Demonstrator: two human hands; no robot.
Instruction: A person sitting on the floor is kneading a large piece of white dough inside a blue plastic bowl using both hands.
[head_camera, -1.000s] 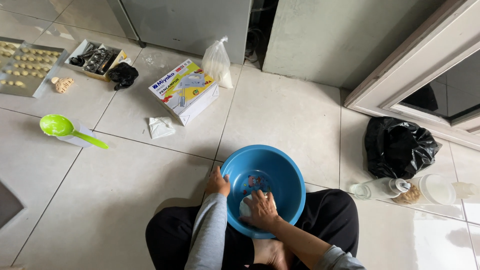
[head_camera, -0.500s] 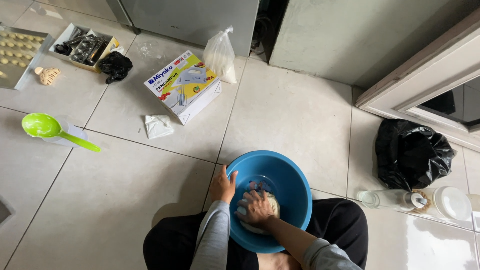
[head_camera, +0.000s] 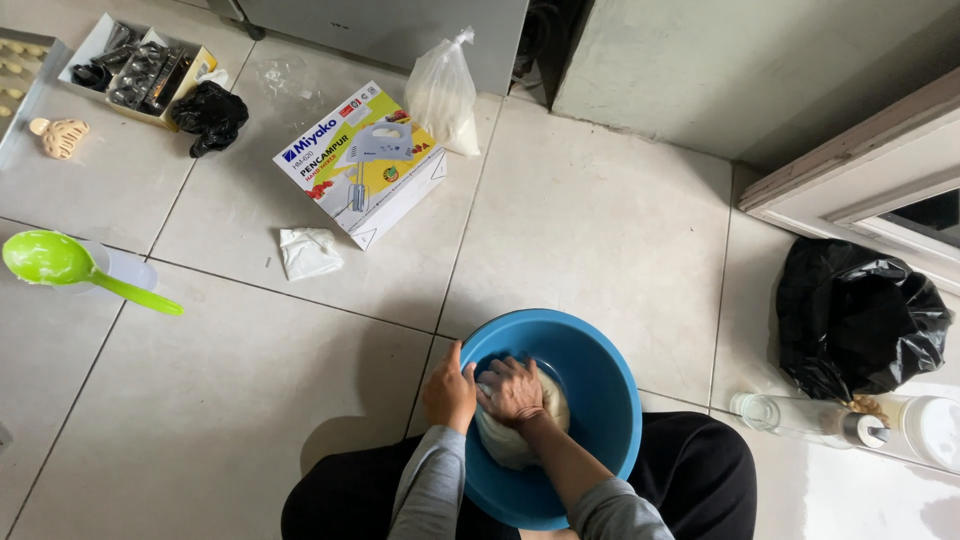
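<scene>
Pressing pale dough in blue bowl, right hand spread flat, left hand apparently gripping rim.

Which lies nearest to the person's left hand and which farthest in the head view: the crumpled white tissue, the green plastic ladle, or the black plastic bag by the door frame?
Measured from the left hand on the blue bowl's rim:
1. Crumpled white tissue, up and to the left on the tiles.
2. Black plastic bag, off to the right by the door frame.
3. Green plastic ladle, far left.
</scene>
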